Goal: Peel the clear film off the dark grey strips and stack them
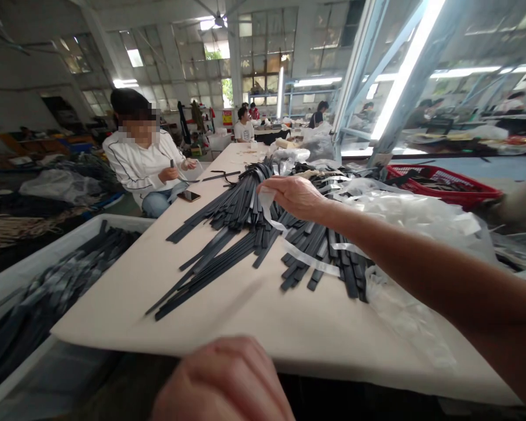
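My right hand (296, 197) reaches out over the table and pinches a thin white translucent strip (267, 204), which hangs from the fingers down onto dark strips. My left hand (225, 383) is low and close to the camera, in front of the table's near edge. It is blurred, with its fingers curled; anything inside it is hidden. A heap of flat dark grey strips (232, 210) fans out on the table beneath and left of my right hand. Another bundle of dark strips (311, 257) lies to the right, with a white strip (311, 261) across it.
The cream table (289, 327) stretches far back. White plastic film (412, 216) is piled at the right, before a red basket (447, 184). A white bin (100, 222) of dark strips stands left. A co-worker (140, 155) sits past a phone (188, 196).
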Demonstrator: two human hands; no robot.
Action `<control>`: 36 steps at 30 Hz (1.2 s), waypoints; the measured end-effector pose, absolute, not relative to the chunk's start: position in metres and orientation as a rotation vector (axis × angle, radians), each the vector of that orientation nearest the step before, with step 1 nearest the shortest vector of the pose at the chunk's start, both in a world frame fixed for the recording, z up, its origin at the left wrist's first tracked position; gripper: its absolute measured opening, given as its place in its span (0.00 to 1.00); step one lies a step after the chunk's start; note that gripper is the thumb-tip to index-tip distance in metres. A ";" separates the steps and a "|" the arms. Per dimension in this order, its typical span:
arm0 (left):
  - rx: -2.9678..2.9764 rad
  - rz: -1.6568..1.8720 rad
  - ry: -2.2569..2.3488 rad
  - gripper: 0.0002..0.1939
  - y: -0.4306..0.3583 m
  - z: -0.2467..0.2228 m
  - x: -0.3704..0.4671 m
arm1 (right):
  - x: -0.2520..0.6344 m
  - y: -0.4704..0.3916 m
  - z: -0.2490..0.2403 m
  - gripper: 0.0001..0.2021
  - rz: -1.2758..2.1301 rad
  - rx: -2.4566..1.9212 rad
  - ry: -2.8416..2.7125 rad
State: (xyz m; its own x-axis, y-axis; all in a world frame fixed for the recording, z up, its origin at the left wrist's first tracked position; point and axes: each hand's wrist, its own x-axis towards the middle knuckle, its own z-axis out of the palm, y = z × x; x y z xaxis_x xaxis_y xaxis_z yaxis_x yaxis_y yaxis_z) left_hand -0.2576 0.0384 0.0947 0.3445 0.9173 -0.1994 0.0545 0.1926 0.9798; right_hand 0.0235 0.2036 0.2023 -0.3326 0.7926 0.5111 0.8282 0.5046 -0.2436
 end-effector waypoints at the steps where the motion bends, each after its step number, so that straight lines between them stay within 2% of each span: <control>1: 1.231 0.967 1.034 0.34 0.055 0.096 -0.250 | 0.021 0.202 0.202 0.15 -0.141 -1.192 -2.254; 3: 1.232 1.483 0.935 0.29 0.092 0.100 -0.236 | 0.014 0.196 0.204 0.16 -0.242 -0.966 -2.363; 5: 1.268 1.629 0.744 0.32 0.128 0.105 -0.222 | 0.004 0.190 0.206 0.15 -0.323 -0.823 -2.418; 7: 1.269 1.522 0.604 0.35 0.152 0.109 -0.207 | -0.011 0.184 0.209 0.14 -0.350 -0.751 -2.457; 9: 1.231 1.387 0.522 0.29 0.159 0.108 -0.192 | -0.026 0.182 0.212 0.13 -0.253 -0.793 -2.428; 12: 1.130 1.262 0.471 0.18 0.143 0.093 -0.182 | -0.042 0.191 0.213 0.13 0.206 -1.059 -2.138; 14: 1.061 1.190 0.493 0.16 0.122 0.075 -0.189 | -0.043 0.201 0.209 0.13 0.569 -1.220 -1.845; 17: 1.018 1.104 0.644 0.15 0.089 0.039 -0.215 | -0.032 0.215 0.195 0.11 0.895 -1.304 -1.525; 21: 0.942 1.047 0.855 0.17 0.048 -0.001 -0.257 | -0.019 0.235 0.171 0.09 1.081 -1.317 -1.312; 24: 0.891 1.012 0.963 0.16 0.025 -0.012 -0.274 | -0.027 0.260 0.162 0.07 1.215 -1.252 -1.218; 26: 0.855 1.035 1.014 0.16 0.019 -0.014 -0.276 | -0.041 0.275 0.162 0.08 1.215 -1.143 -1.260; 28: 0.782 1.131 1.025 0.16 0.022 -0.016 -0.272 | -0.057 0.282 0.163 0.16 1.111 -1.059 -1.441; 31: 0.663 1.329 0.989 0.20 0.037 -0.017 -0.266 | -0.076 0.262 0.152 0.25 0.662 -1.147 -1.807; 32: 0.639 1.383 0.975 0.21 0.044 -0.018 -0.264 | -0.079 0.248 0.144 0.24 0.470 -1.210 -1.888; 34: 0.621 1.448 0.961 0.21 0.055 -0.019 -0.262 | -0.083 0.215 0.120 0.16 0.282 -1.319 -2.008; 35: 0.630 1.455 0.960 0.20 0.059 -0.019 -0.260 | -0.084 0.197 0.105 0.11 0.393 -1.364 -2.077; 36: 0.651 1.451 0.957 0.19 0.062 -0.019 -0.259 | -0.085 0.180 0.090 0.13 0.640 -1.386 -2.143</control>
State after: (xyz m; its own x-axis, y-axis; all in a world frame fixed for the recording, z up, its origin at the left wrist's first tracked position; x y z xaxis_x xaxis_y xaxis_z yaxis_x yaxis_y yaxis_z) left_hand -0.2586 0.0615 -0.0188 -0.1237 0.9819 -0.1438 -0.5183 0.0597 0.8531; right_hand -0.0850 0.1797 0.0897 -0.3533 0.9221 0.1582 0.6846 0.3700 -0.6280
